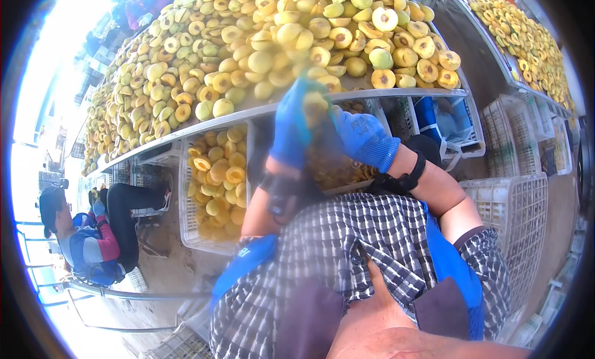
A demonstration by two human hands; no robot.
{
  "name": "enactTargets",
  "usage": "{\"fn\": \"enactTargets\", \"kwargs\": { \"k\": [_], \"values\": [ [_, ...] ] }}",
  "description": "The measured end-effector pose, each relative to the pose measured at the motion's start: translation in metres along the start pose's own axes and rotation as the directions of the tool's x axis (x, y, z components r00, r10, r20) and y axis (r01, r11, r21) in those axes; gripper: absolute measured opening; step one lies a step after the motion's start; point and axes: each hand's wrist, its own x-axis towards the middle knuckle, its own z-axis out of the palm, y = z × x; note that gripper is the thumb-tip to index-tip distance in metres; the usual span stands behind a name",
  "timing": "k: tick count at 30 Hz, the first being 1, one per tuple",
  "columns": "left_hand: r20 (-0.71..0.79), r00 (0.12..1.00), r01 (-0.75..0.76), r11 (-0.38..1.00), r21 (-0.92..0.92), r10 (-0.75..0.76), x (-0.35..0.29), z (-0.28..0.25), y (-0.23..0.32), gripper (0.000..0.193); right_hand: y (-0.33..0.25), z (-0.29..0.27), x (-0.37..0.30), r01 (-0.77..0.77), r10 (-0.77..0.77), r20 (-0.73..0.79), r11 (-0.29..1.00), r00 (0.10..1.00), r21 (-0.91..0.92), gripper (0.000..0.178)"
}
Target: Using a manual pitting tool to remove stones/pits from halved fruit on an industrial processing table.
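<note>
Both my hands wear blue knit gloves and meet at the near edge of a table heaped with halved yellow peaches (211, 55). My left hand (290, 126) is closed around a yellow-green peach (317, 106), partly hidden by the fingers and blurred. Close beside it, my right hand (364, 136) has its fingers curled toward the peach. Whatever the right hand holds is hidden or smeared. Below my left wrist stands a white crate (189, 229) filled with peach halves. More pieces lie in a shaded container (338, 173) under my hands.
The table's metal rim (229, 118) runs in front of me. A blue-lined crate (458, 126) sits under the table at right. White crates (505, 204) are stacked beside my right elbow. Another person (90, 235) sits at the left. A second peach-covered table (527, 49) stands far right.
</note>
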Motion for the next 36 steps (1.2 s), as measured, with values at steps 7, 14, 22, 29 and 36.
{"fn": "enactTargets", "kwargs": {
  "k": [7, 14, 22, 29, 36],
  "values": [
    [0.229, 0.973, 0.067, 0.990, -0.126, -0.037, 0.003, 0.002, 0.000, 0.020, 0.010, 0.054, 0.001, 0.289, -0.023, -0.329, 0.538, 0.944, 0.792, 0.022],
    [0.031, 0.969, 0.247, 0.967, -0.053, -0.246, -0.007, 0.037, -0.024, 0.042, 0.024, 0.006, -0.024, -0.518, -0.345, 0.416, -0.735, 0.841, 0.437, 0.019],
    [-0.014, 0.970, 0.243, 0.960, 0.140, -0.244, -0.026, -0.043, -0.057, 0.025, 0.058, 0.009, -0.069, -0.599, 0.064, 0.596, 0.081, 0.801, 0.796, 0.029],
    [-0.035, 0.987, 0.113, 0.533, 0.839, -0.155, -0.011, -0.128, -0.053, 0.034, 0.059, 0.023, -0.076, -0.584, 0.144, 0.597, 0.477, 0.789, 0.657, 0.027],
    [0.055, 0.742, 0.247, 0.349, 0.904, -0.668, 0.067, -0.065, -0.128, 0.062, 0.036, 0.033, -0.053, -0.571, 0.118, 0.618, 0.543, 0.778, 0.615, 0.032]
  ]
}}
